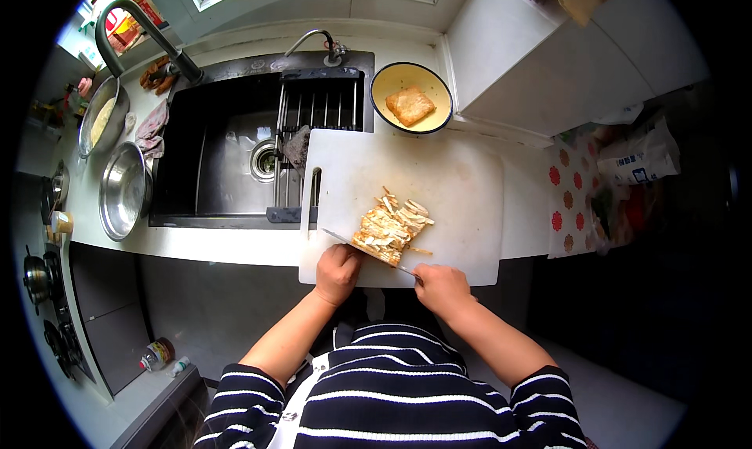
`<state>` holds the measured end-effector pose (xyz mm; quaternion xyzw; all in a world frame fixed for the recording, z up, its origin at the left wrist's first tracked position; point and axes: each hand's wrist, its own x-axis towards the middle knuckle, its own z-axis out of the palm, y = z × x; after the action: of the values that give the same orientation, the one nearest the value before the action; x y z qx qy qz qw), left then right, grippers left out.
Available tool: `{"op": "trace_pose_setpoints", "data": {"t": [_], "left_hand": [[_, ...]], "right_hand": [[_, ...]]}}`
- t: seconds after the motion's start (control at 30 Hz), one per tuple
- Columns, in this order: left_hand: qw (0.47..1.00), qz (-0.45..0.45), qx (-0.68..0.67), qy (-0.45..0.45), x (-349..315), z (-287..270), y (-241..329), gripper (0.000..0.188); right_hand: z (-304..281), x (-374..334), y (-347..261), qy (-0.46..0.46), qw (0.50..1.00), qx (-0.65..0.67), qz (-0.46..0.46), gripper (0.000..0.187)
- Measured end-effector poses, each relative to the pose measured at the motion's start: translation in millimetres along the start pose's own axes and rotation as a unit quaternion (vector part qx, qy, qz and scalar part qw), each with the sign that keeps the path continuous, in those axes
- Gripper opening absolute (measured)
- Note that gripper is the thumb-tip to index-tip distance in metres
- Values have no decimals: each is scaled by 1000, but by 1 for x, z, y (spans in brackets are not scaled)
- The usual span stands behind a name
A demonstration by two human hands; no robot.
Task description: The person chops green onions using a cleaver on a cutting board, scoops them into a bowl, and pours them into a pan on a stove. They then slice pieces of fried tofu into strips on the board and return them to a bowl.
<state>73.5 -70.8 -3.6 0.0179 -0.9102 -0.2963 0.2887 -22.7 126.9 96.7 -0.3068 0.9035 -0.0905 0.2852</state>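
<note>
A white cutting board (pixel 462 190) lies on the counter in front of me, partly over the sink's right side. A pile of thin, pale strips with golden-brown edges (pixel 393 226) is heaped on it, looking like sliced fried tofu. My right hand (pixel 443 287) is closed round the handle of a knife (pixel 368 250). Its blade runs slantwise to the left along the near side of the strips. Beside the blade's left part, my left hand (pixel 338 273) has its fingers curled in; whatever they hold is hidden. Behind the board, a yellow bowl (pixel 384 77) contains a golden-brown slab (pixel 410 106).
A dark sink (pixel 227 171) with a roll-up rack (pixel 294 104) and faucet (pixel 145 34) is left of the board. Further left stand a steel bowl (pixel 121 190) and a pan (pixel 86 128). A white cabinet (pixel 548 73) juts out at right, near a flowered cloth (pixel 568 190).
</note>
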Motion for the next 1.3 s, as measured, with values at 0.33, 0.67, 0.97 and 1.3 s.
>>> {"op": "trace_pose_setpoints", "data": {"t": [0.33, 0.67, 0.97, 1.3], "left_hand": [[1000, -1, 1, 8, -1, -1, 0, 11], [1000, 2, 14, 15, 7, 11, 9, 15], [1000, -16, 24, 7, -11, 1, 8, 10], [999, -5, 25, 25, -7, -2, 9, 9]], "right_hand": [[21, 28, -12, 32, 999, 33, 20, 15], [2, 37, -14, 40, 991, 112, 69, 9], [10, -17, -14, 121, 989, 85, -15, 7], [32, -13, -8, 144, 988, 30, -45, 4]]}}
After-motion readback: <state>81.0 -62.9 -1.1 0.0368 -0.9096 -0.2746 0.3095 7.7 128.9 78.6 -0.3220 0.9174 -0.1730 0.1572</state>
